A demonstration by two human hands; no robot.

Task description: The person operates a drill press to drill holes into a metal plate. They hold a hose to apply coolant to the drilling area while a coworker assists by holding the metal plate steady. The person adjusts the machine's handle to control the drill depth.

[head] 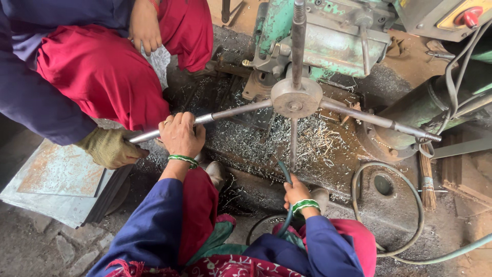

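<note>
My left hand (180, 134) is clenched around the long steel handle (230, 111) of the drill press, gripping it near its outer end, at about nine o'clock from the round hub (295, 99). The handle runs from the hub out toward eight o'clock, slightly downward, and my fingers wrap over the top of it. My right hand (297, 192) is closed on a dark green hose (285, 174), holding its tip upward just below the short spoke (292, 141) that hangs at six o'clock from the hub. The hose curls away behind my wrist toward seven o'clock. Both wrists carry green bangles (183, 159).

Another person sits at eleven o'clock in red and purple cloth. Their gloved hand (109, 148) grasps the very end of the same handle, just beside my left hand, touching or nearly so. Their bare hand (144, 25) rests on their knee at the top of the view.

Metal shavings (251, 138) lie thick on the machine bed under the hub. A second long handle (379, 120) points toward three o'clock. A grey metal sheet (56, 174) lies on the floor at eight o'clock.
</note>
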